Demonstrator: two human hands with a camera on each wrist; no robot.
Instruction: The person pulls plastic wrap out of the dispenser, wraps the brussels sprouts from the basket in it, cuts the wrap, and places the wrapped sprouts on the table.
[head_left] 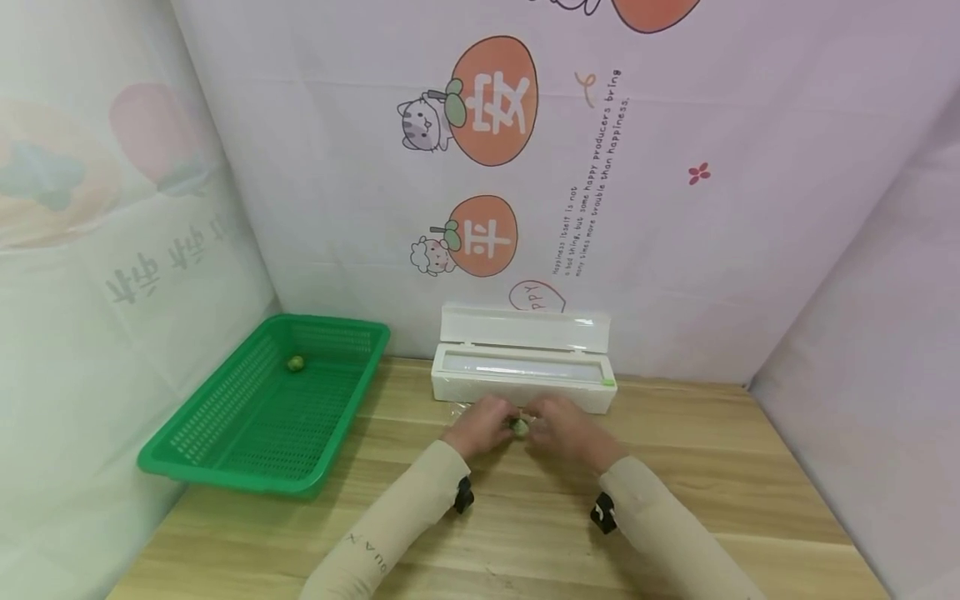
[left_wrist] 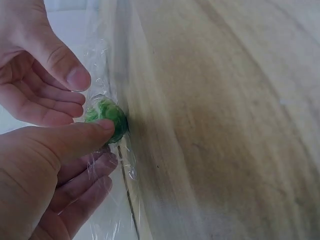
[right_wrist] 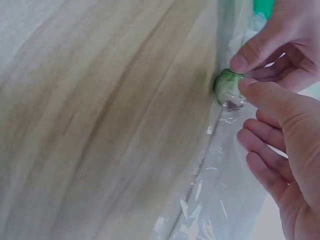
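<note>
A Brussels sprout (left_wrist: pixel 107 116) lies on clear cling film (right_wrist: pixel 200 195) just in front of the white cling film box (head_left: pixel 517 392). My left hand (head_left: pixel 486 425) pinches the sprout, its thumb over the green leaves and the fingers behind it, in the film. On the other side, my right hand (head_left: pixel 566 429) is close against the sprout, fingers loosely bent and spread. In the right wrist view its thumb (right_wrist: pixel 260 92) reaches the sprout's edge. The left wrist view shows a gap between the right thumb and fingers.
At the left, a green plastic basket (head_left: pixel 322 450) has another small sprout (head_left: pixel 296 363) inside. The box's lid (head_left: pixel 525 329) stands raised against the printed backdrop cloth (head_left: pixel 660 250). Cloth walls border the wooden table (head_left: pixel 712 467) on both sides.
</note>
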